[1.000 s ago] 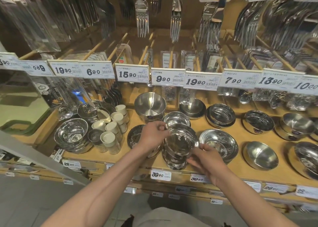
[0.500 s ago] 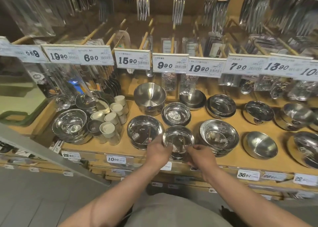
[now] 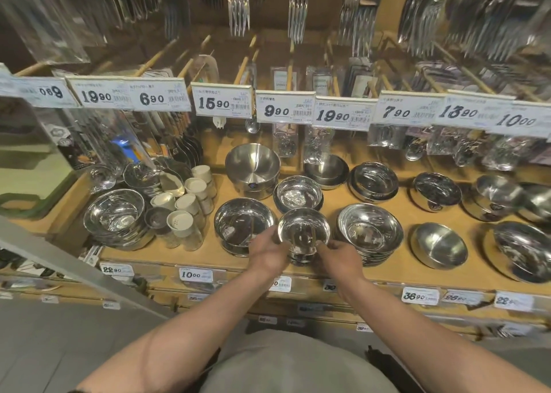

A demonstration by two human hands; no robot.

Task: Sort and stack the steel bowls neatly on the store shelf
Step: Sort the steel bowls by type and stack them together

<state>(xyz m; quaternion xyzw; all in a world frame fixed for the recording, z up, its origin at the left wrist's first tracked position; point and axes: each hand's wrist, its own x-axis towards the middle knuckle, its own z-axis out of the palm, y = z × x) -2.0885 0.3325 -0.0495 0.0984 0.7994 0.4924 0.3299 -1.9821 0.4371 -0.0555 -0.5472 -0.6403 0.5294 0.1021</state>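
Steel bowl stack (image 3: pixel 303 237) sits at the shelf (image 3: pixel 396 270) front edge, between my two hands.

I see my left hand (image 3: pixel 269 254) on the stack's left side & my right hand (image 3: pixel 340 255) on its right, both w/ fingers curled onto the rim/side of the small stack, gripping it from opposite sides. Forearms come up from the bottom of view and converge on it, wrists roughly level. Stack stands upright, just right of a wider bowl (image 3: pixel 244 222) and left of a bigger bowl pile (image 3: pixel 369 231); another small bowl (image 3: pixel 299 194) sits right behind. Can't tell if the base touches the shelf.
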